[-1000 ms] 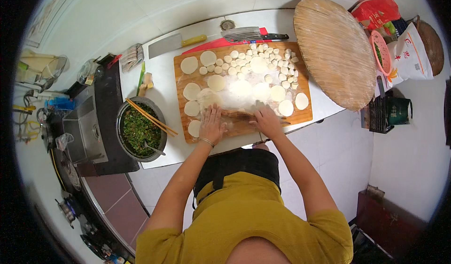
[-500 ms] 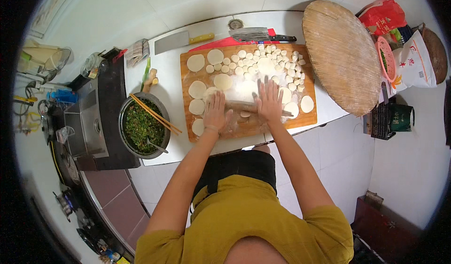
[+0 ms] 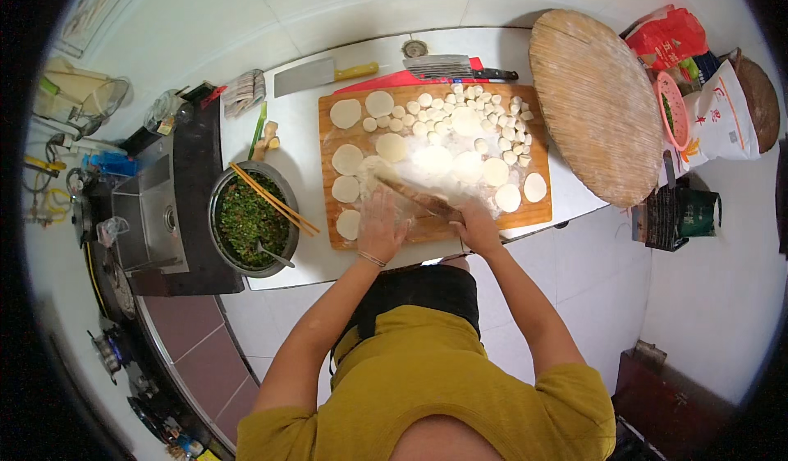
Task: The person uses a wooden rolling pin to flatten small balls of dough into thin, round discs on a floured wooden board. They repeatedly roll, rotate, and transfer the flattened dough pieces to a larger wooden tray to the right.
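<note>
Brown rolling pin [image 3: 421,197], creamy-white dough rounds [image 3: 347,160], tan board [image 3: 431,231], green filling [image 3: 242,227], yellow cleaver handle [image 3: 357,72], grey-striped cloth [image 3: 245,94].

Before me, a pale tiled wall [image 3: 361,13] rises behind a white counter [image 3: 302,169]. To my left, a steel sink [image 3: 152,231] sits in a dark worktop [image 3: 199,231]; pale floor tiles [image 3: 566,280] lie brightly lit to my right.

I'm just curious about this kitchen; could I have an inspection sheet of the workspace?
Surface: white counter; floury rectangular wooden board.
Job's things: brown wooden rolling pin; flat round white dough wrappers; small white dough pieces; round grey bowl, chopped green mixture inside.
Clutter: yellow-handled metal cleaver; black-handled metal knife.
Hands: bare left hand, bare right hand, at opposite ends of the pin.
Cables: nothing seen around the hands.
Surroundings: steel sink left; round brown wooden disc right.
</note>
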Action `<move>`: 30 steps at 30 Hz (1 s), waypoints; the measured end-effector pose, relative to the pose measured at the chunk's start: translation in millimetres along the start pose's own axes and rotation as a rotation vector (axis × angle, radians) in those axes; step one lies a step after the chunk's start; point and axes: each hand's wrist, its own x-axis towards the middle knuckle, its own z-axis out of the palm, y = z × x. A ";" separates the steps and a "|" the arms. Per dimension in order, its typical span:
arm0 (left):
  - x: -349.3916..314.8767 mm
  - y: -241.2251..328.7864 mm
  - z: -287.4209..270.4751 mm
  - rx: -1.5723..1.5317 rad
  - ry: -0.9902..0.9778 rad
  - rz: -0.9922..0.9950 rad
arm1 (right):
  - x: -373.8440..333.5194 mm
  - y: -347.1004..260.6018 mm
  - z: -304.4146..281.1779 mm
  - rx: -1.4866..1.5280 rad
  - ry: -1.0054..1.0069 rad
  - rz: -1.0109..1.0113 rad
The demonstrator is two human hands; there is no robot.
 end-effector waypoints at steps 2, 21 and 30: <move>2.7 13.0 -3.2 -0.103 -0.001 -0.087 | -6.7 -4.5 -3.0 0.227 0.005 0.117; 52.8 20.5 87.9 -0.471 -0.606 -0.281 | -37.5 -0.1 -25.8 0.192 0.218 0.513; -1.0 -19.0 34.7 0.074 -0.044 0.106 | -8.3 3.1 -14.9 -0.173 0.049 -0.068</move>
